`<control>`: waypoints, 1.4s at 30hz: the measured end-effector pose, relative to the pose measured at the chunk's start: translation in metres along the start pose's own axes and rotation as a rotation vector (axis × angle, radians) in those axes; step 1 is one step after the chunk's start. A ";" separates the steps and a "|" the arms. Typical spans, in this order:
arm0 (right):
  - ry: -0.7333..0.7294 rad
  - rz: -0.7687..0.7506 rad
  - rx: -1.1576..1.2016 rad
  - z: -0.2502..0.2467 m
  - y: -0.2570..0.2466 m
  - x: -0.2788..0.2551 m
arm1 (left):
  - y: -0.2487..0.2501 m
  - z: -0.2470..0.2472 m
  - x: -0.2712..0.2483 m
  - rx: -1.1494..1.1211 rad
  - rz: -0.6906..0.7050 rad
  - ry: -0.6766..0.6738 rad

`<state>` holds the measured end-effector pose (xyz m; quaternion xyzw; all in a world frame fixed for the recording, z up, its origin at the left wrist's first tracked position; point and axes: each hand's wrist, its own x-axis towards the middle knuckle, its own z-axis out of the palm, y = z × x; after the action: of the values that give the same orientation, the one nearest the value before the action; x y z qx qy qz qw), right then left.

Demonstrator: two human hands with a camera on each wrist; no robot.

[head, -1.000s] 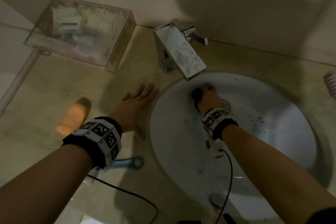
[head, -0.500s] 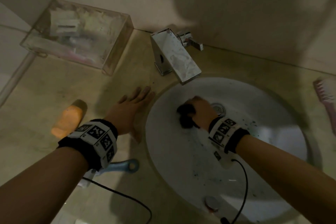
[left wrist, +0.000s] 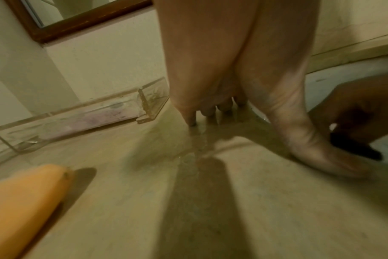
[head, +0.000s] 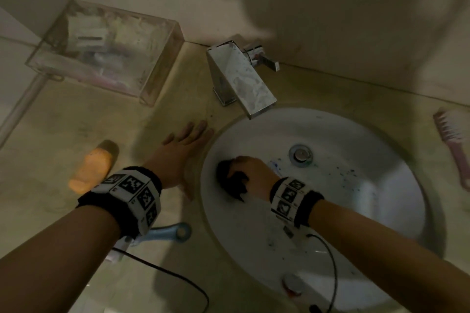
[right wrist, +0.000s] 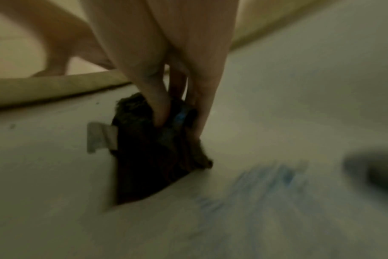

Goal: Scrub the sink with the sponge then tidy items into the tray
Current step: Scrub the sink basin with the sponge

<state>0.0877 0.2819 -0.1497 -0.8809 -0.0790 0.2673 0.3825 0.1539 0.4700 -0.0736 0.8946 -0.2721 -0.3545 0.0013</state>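
My right hand [head: 250, 173] grips a dark sponge [head: 232, 181] and presses it against the left inner wall of the white sink [head: 356, 198]. Its fingers pinch the sponge [right wrist: 153, 149] from above in the right wrist view. Blue specks and smears dot the basin near the drain [head: 300, 154]. My left hand [head: 183, 150] lies flat on the beige counter beside the sink rim, fingers straight, holding nothing. The clear tray [head: 106, 51] stands at the back left with several pale items inside.
A chrome faucet [head: 241, 79] overhangs the sink's back edge. An orange bottle [head: 91, 168] lies on the counter left of my left wrist. A blue-handled tool [head: 167, 232] lies under that wrist. A pink brush [head: 452, 142] rests at the right. Cables trail near the front.
My right hand has dragged the sponge from under the faucet down and leftward along the basin wall, uncovering the drain. The left hand has stayed flat on the counter.
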 end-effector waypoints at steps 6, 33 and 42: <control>0.322 0.123 -0.130 -0.053 0.052 0.012 | -0.002 0.003 0.002 0.012 -0.009 -0.013; -0.262 0.236 -0.290 -0.062 0.059 -0.011 | -0.003 0.002 0.002 0.035 -0.014 -0.001; -0.061 0.295 -0.190 -0.046 0.051 0.010 | -0.002 0.002 0.003 0.028 -0.006 0.002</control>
<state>0.1177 0.2211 -0.1644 -0.9065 0.0146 0.3385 0.2517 0.1549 0.4708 -0.0772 0.8957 -0.2741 -0.3500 -0.0120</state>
